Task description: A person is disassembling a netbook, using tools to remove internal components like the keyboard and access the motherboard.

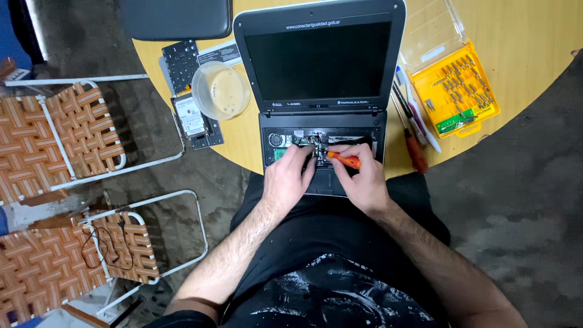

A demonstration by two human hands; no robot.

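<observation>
Two hands inside opened netbook [322,91] base at table [534,36] edge. Right hand [363,182] fingers pinch small orange screwdriver [344,160], tip on board. Left hand [288,179] fingers pressed together, steadying beside it. Risk: tip slips, gouging board; loosened screw drops into chassis.

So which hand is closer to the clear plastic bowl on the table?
Left. The left hand lies on the opened laptop just below and right of the bowl; the right hand, holding the orange screwdriver, sits farther right.
</observation>
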